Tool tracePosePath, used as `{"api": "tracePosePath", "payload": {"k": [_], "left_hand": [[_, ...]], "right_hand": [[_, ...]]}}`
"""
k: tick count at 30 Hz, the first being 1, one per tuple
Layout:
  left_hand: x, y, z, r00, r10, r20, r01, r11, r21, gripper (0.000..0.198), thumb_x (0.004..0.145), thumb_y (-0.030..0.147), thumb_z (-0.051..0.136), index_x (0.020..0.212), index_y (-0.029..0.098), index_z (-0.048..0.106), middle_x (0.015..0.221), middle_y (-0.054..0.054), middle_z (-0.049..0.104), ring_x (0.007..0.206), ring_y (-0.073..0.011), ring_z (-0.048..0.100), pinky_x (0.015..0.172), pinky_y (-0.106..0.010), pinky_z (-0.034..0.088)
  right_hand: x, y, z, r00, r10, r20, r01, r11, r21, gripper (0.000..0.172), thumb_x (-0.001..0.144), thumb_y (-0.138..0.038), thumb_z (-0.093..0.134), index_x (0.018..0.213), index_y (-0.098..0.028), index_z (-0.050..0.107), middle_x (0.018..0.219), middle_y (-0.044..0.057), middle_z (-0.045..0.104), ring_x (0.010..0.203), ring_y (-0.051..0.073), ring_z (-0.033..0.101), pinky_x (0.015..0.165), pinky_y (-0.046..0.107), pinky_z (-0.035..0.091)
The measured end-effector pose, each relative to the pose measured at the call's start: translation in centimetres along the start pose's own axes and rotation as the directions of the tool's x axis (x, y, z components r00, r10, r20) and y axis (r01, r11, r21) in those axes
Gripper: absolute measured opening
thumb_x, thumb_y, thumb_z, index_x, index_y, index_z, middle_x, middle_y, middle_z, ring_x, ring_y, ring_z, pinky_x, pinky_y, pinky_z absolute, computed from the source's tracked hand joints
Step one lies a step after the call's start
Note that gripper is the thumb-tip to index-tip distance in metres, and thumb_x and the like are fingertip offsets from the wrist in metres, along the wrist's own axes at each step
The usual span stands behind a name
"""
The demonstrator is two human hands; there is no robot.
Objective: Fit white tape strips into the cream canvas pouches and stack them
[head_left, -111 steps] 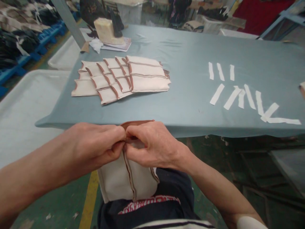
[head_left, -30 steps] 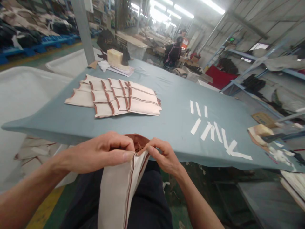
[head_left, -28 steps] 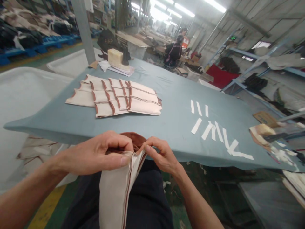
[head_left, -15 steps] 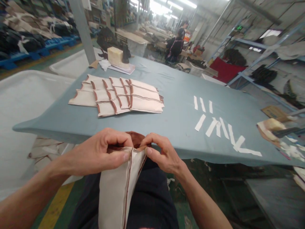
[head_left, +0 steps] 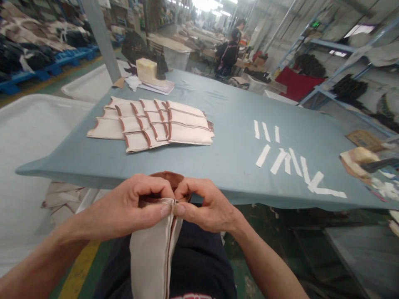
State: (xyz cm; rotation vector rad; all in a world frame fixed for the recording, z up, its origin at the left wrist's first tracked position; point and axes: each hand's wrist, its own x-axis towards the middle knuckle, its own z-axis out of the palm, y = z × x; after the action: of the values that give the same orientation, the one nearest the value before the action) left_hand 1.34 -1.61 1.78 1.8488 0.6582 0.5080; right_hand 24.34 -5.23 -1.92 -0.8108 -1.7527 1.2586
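Note:
My left hand (head_left: 131, 207) and my right hand (head_left: 204, 205) both pinch the top edge of a cream fabric piece with brown trim (head_left: 151, 253) that hangs down over my lap. The thumbs and fingertips meet at its folded brown edge, just in front of the near edge of the grey-blue table (head_left: 218, 166). Each hand is closed on the fabric. A fanned stack of like cream pieces with brown trim (head_left: 152, 124) lies on the table's left half, beyond my hands.
Several white strips (head_left: 293, 164) lie on the table's right half. A pale block and papers (head_left: 146, 70) sit at the far left corner. White bins (head_left: 31, 133) stand to the left, with more cream pieces below. A person works at a far table (head_left: 229, 54).
My right hand has closed in against my left, pressing the fabric's top edge together. The view has tipped down slightly since half a second ago.

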Motion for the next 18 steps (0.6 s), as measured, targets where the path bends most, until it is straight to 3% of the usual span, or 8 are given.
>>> {"api": "tracePosePath", "payload": {"k": [5, 18], "left_hand": [[-0.3, -0.7, 0.1, 0.999, -0.022, 0.036, 0.025, 0.996, -0.088, 0.033, 0.097, 0.039, 0.068, 0.071, 0.018, 0.066, 0.064, 0.005, 0.052, 0.058, -0.0102, 0.044, 0.052, -0.018, 0.034], [-0.7, -1.2, 0.2, 0.996, -0.073, 0.055, 0.078, 0.992, -0.102, 0.035, 0.093, 0.044, 0.07, 0.071, 0.017, 0.068, 0.063, 0.003, 0.056, 0.057, -0.0111, 0.044, 0.052, -0.02, 0.033]], "right_hand": [[-0.2, 0.0, 0.0, 1.0, 0.009, 0.029, -0.01, 0.999, 0.033, 0.05, 0.104, -0.061, 0.088, 0.084, -0.021, 0.065, 0.077, -0.005, 0.061, 0.069, 0.011, 0.05, 0.067, 0.026, 0.044], [-0.3, -0.3, -0.3, 0.991, 0.023, 0.132, -0.03, 0.998, 0.048, 0.048, 0.107, -0.06, 0.086, 0.088, -0.021, 0.066, 0.082, -0.004, 0.063, 0.071, 0.012, 0.051, 0.066, 0.025, 0.042]]}}
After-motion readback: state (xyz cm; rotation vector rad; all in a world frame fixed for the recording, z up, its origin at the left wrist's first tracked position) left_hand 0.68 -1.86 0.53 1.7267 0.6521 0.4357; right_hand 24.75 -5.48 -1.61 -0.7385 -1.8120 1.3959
